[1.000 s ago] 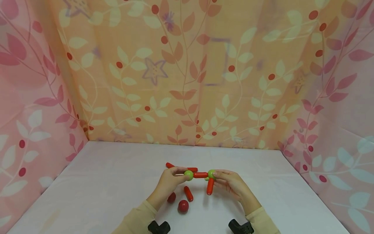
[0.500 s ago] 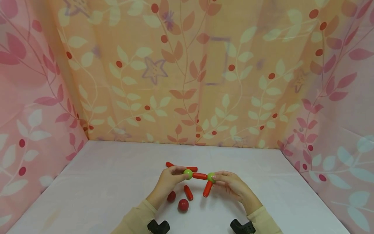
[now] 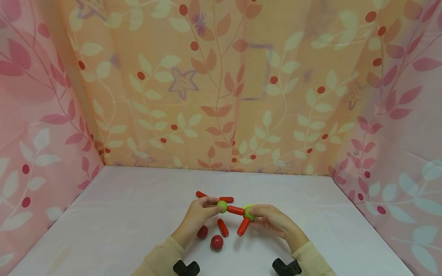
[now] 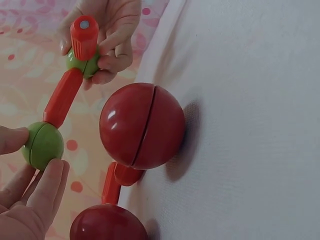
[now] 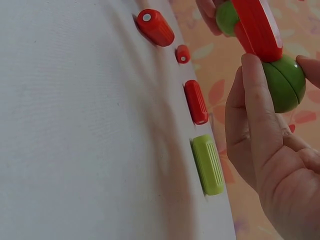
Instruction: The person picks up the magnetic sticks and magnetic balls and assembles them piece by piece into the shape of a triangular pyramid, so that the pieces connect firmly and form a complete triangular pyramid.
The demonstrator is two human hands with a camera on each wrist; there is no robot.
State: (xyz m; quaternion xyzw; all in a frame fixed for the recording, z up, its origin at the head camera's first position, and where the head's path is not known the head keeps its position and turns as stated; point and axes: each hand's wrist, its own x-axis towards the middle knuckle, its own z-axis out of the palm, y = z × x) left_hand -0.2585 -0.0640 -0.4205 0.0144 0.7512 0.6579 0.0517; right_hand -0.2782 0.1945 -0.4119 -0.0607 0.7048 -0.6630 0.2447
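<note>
- Pinching the left green ball point(image 3: 222, 206) between thumb and fingers: the left hand point(image 3: 198, 212).
- The right hand point(image 3: 276, 221) — thumb and fingers gripping the right green ball point(image 3: 250, 214).
- Between both balls, above the white table point(image 3: 121, 214), a connecting rod point(image 3: 236, 210); an angled rod point(image 3: 243, 227) juts nearward from the right one.
- Nearer, a front red ball point(image 3: 216, 242), left red ball point(image 3: 202, 232) and loose red rod point(image 3: 222, 227).
- Farther off, a far red rod point(image 3: 226, 199) and — rightward — a green rod point(image 5: 207, 165).

Beneath the left hand point(image 3: 200, 211) and right hand point(image 3: 274, 219) spreads a white, cloth-textured table point(image 3: 138, 214). Beyond them hangs a yellow-orange fabric backdrop point(image 3: 221, 88) with leaves and red dots. Pink, leaf-patterned left fabric point(image 3: 38, 111) and right fabric point(image 3: 407, 134) flank them.
</note>
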